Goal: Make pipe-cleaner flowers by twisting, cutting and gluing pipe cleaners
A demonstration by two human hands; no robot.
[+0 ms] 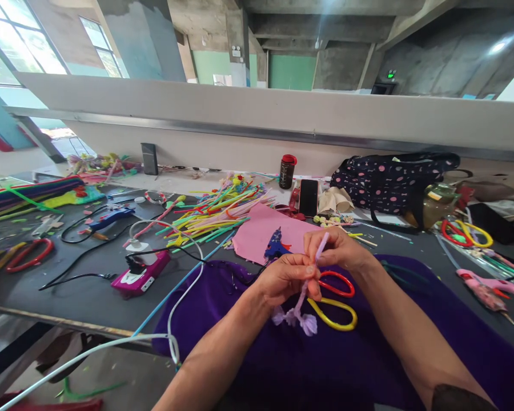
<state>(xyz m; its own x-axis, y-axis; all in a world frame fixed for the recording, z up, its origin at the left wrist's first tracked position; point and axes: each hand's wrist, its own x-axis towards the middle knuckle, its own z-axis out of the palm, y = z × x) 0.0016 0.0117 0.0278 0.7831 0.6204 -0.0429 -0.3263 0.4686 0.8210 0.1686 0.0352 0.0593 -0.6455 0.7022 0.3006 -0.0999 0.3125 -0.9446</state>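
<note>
My left hand [288,277] pinches the stem of a lilac pipe-cleaner flower [294,315], its ruffled blooms hanging down below the fingers. Close against it, my right hand [338,248] is closed on the upper end of the same lilac stem [322,246], which sticks up past the fingertips. Just under the hands lie scissors with one red and one yellow handle loop [337,324] on dark purple cloth [223,308]. Behind the left hand rests a blue glue gun [276,244], partly over a pink sheet [257,228].
A heap of coloured pipe cleaners [214,214] spreads behind. At left are a magenta power strip [142,273] with cables, another blue glue gun [111,218] and red-handled scissors [31,256]. A bottle [287,172], phone [308,197], patterned bag [379,185] and pink glue gun [486,285] stand or lie around.
</note>
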